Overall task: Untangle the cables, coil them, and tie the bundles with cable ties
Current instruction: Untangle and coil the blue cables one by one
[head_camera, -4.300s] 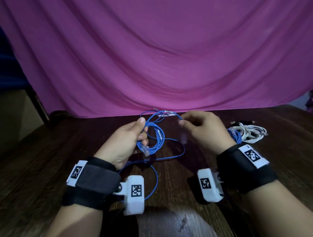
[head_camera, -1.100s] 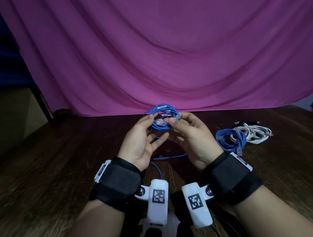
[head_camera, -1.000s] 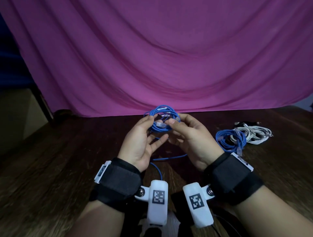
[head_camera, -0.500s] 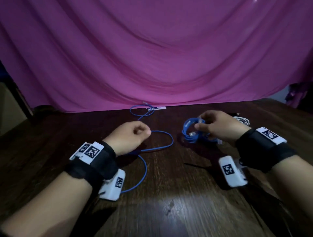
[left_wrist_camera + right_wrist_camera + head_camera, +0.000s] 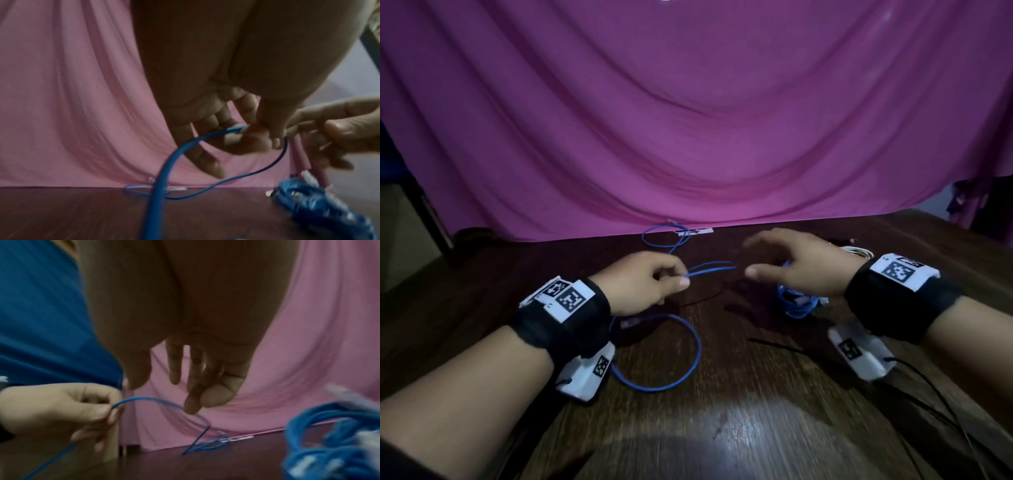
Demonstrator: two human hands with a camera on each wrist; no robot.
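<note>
My left hand (image 5: 654, 281) pinches a thin loose blue cable (image 5: 688, 356) between thumb and fingers; the cable loops on the table below the wrist and runs off to the far edge (image 5: 664, 236). In the left wrist view the blue cable (image 5: 164, 162) bends down from the fingers (image 5: 205, 142). My right hand (image 5: 791, 263) hovers open, fingers spread, just above a coiled blue cable bundle (image 5: 798, 303). In the right wrist view its fingers (image 5: 197, 386) hang over the cable loop (image 5: 164, 402), with the bundle (image 5: 329, 443) at the right.
The dark wooden table (image 5: 722, 428) holds a white cable bundle (image 5: 859, 253) behind my right wrist and a thin black cable tie (image 5: 784, 346) in front of the blue bundle. A magenta cloth (image 5: 688, 120) hangs along the table's far edge. A white label (image 5: 695, 231) lies there.
The coiled blue bundle went from both hands to the table at the right. My right hand let go of it and spread open. My left hand took hold of the loose blue cable.
</note>
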